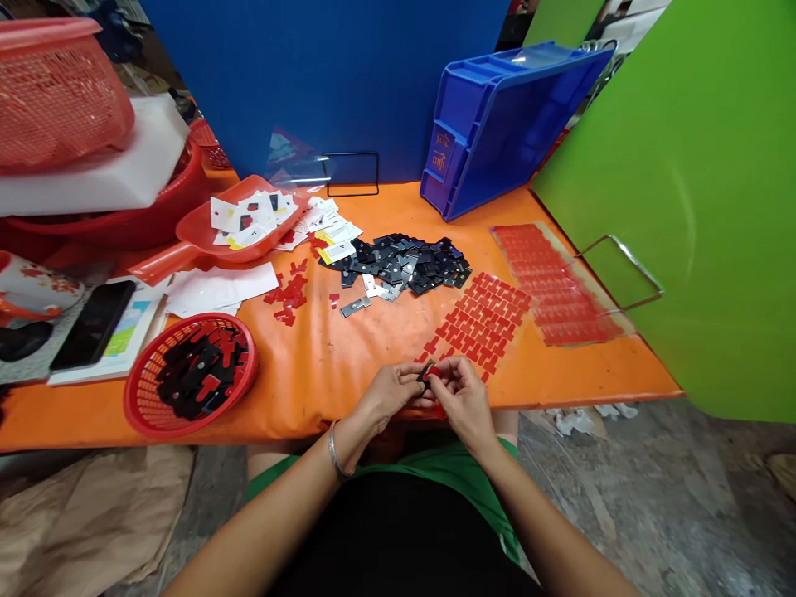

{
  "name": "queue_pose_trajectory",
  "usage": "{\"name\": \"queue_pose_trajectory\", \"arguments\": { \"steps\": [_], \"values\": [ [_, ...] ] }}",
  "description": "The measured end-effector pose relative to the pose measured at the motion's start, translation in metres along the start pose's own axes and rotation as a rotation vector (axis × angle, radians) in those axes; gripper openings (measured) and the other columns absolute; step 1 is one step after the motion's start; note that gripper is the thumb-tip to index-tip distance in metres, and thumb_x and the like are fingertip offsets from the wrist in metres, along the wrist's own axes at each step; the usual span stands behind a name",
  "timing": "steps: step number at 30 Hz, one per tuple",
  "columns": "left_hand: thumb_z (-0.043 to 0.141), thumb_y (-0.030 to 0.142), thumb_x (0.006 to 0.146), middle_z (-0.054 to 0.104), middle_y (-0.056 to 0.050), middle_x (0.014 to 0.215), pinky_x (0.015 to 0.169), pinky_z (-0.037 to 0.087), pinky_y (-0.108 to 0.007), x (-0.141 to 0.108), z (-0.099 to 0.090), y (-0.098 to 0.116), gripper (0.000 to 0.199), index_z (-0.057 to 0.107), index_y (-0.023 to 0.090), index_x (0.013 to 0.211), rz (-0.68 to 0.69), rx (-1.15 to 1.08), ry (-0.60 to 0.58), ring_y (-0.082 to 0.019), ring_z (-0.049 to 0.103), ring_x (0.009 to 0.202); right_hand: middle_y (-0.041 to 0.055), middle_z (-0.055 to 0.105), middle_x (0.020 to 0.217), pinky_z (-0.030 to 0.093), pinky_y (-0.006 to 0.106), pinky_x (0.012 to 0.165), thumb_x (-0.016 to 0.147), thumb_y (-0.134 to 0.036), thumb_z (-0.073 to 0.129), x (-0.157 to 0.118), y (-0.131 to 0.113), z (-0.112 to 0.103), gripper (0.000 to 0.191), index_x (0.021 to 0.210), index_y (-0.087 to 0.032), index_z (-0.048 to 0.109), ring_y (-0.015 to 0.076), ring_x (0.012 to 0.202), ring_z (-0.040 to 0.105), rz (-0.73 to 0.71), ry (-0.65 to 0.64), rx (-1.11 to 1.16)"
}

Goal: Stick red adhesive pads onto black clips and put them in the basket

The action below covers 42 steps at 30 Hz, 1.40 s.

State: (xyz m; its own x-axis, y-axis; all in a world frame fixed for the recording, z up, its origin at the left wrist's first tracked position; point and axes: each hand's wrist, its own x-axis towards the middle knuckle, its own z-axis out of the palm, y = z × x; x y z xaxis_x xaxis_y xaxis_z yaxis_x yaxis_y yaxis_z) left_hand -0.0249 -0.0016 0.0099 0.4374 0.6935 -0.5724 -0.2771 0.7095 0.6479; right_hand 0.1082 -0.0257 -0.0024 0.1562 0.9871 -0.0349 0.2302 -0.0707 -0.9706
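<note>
Close to the table's front edge, my left hand (393,391) pinches a small flat black piece (424,380). My right hand (465,400) meets it there, thumb and fingers closed on a small red piece (434,372) that lies against the black one. Just beyond my hands, rows of red T-shaped pieces (482,319) are laid out on the orange table (323,365). Farther back is a heap of black and silvery flat pieces (410,264). A red basket (130,402) on the left holds black pieces, some with red parts on them.
A red scoop (186,228) holds printed cards, beside loose red pieces (289,292). A phone (93,323) and a mug (37,286) are at left. A blue crate (457,137) leans at the back. Blue (311,75) and green (702,191) panels border the table.
</note>
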Motion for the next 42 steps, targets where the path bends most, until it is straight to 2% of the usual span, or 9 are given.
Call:
{"name": "queue_pose_trajectory", "arguments": {
  "steps": [4, 10, 13, 15, 17, 22, 26, 33, 42],
  "values": [
    [0.063, 0.007, 0.075, 0.07, -0.007, 0.075, 0.064, 0.056, -0.022, 0.001, 0.002, -0.002, 0.015, 0.064, 0.009, 0.09, 0.027, 0.0, 0.034, -0.013, 0.067, 0.06, -0.0011, 0.054, 0.071, 0.041, 0.022, 0.046, 0.077, -0.03, 0.06, -0.001, -0.001, 0.0, 0.014, 0.082, -0.021, 0.05, 0.0105, 0.054, 0.048, 0.003, 0.003, -0.021],
    [0.059, 0.007, 0.078, 0.068, -0.005, 0.067, 0.057, 0.054, -0.022, 0.002, 0.013, -0.008, 0.009, 0.062, 0.008, 0.086, 0.092, 0.03, 0.197, -0.012, 0.065, 0.053, 0.0, 0.057, 0.075, 0.041, 0.024, 0.047, 0.082, -0.03, 0.056, -0.006, 0.003, -0.001, 0.01, 0.086, -0.022, 0.052, 0.0107, 0.052, 0.049, -0.057, 0.0, -0.144],
    [0.06, 0.009, 0.078, 0.068, -0.005, 0.067, 0.057, 0.054, -0.023, 0.001, 0.016, -0.009, 0.01, 0.062, 0.008, 0.088, 0.113, 0.02, 0.201, -0.013, 0.065, 0.055, 0.0048, 0.058, 0.087, 0.048, 0.03, 0.062, 0.084, -0.028, 0.053, -0.008, 0.001, -0.002, 0.009, 0.09, -0.022, 0.056, 0.0168, 0.073, 0.057, -0.193, 0.044, -0.258],
    [0.06, 0.01, 0.078, 0.068, -0.004, 0.067, 0.057, 0.054, -0.023, 0.001, 0.016, -0.009, 0.01, 0.062, 0.008, 0.088, 0.115, 0.014, 0.193, -0.013, 0.065, 0.054, 0.0091, 0.056, 0.1, 0.048, 0.036, 0.074, 0.084, -0.027, 0.054, -0.008, -0.002, -0.004, 0.008, 0.088, -0.021, 0.058, 0.022, 0.092, 0.056, -0.292, 0.111, -0.325],
    [0.059, 0.009, 0.079, 0.067, -0.004, 0.065, 0.056, 0.054, -0.022, 0.001, 0.015, -0.009, 0.01, 0.062, 0.008, 0.088, 0.108, 0.022, 0.182, -0.012, 0.064, 0.053, 0.0115, 0.052, 0.108, 0.048, 0.038, 0.076, 0.084, -0.027, 0.054, -0.006, -0.004, -0.005, 0.008, 0.084, -0.02, 0.058, 0.0243, 0.099, 0.054, -0.321, 0.148, -0.34],
    [0.059, 0.008, 0.079, 0.067, -0.004, 0.065, 0.054, 0.053, -0.02, 0.003, 0.013, -0.011, 0.01, 0.062, 0.008, 0.089, 0.104, 0.03, 0.178, -0.011, 0.064, 0.052, 0.0099, 0.052, 0.103, 0.049, 0.031, 0.063, 0.086, -0.03, 0.052, 0.003, -0.002, -0.008, 0.012, 0.082, -0.02, 0.058, 0.019, 0.083, 0.057, -0.19, 0.072, -0.256],
    [0.058, 0.007, 0.08, 0.066, -0.003, 0.063, 0.054, 0.053, -0.02, 0.004, 0.013, -0.011, 0.008, 0.06, 0.008, 0.087, 0.102, 0.009, 0.176, -0.011, 0.063, 0.05, 0.0076, 0.054, 0.096, 0.047, 0.028, 0.058, 0.085, -0.031, 0.053, 0.006, -0.001, -0.006, 0.013, 0.081, -0.02, 0.058, 0.0165, 0.075, 0.056, -0.171, 0.074, -0.249],
    [0.064, 0.011, 0.077, 0.066, -0.002, 0.063, 0.055, 0.054, -0.021, 0.002, 0.013, -0.01, 0.009, 0.06, 0.009, 0.086, 0.114, -0.013, 0.168, -0.011, 0.063, 0.05, 0.0056, 0.056, 0.088, 0.047, 0.028, 0.06, 0.084, -0.034, 0.054, 0.008, 0.0, -0.004, 0.014, 0.08, -0.02, 0.057, 0.0163, 0.073, 0.055, -0.168, 0.081, -0.235],
    [0.061, 0.01, 0.078, 0.066, -0.002, 0.061, 0.056, 0.054, -0.02, 0.003, 0.01, -0.01, 0.01, 0.062, 0.009, 0.088, 0.097, -0.001, 0.148, -0.011, 0.064, 0.051, 0.0029, 0.055, 0.08, 0.046, 0.027, 0.059, 0.084, -0.031, 0.054, 0.01, 0.002, -0.004, 0.012, 0.079, -0.021, 0.056, 0.0156, 0.07, 0.055, -0.147, 0.058, -0.239]
  ]
}}
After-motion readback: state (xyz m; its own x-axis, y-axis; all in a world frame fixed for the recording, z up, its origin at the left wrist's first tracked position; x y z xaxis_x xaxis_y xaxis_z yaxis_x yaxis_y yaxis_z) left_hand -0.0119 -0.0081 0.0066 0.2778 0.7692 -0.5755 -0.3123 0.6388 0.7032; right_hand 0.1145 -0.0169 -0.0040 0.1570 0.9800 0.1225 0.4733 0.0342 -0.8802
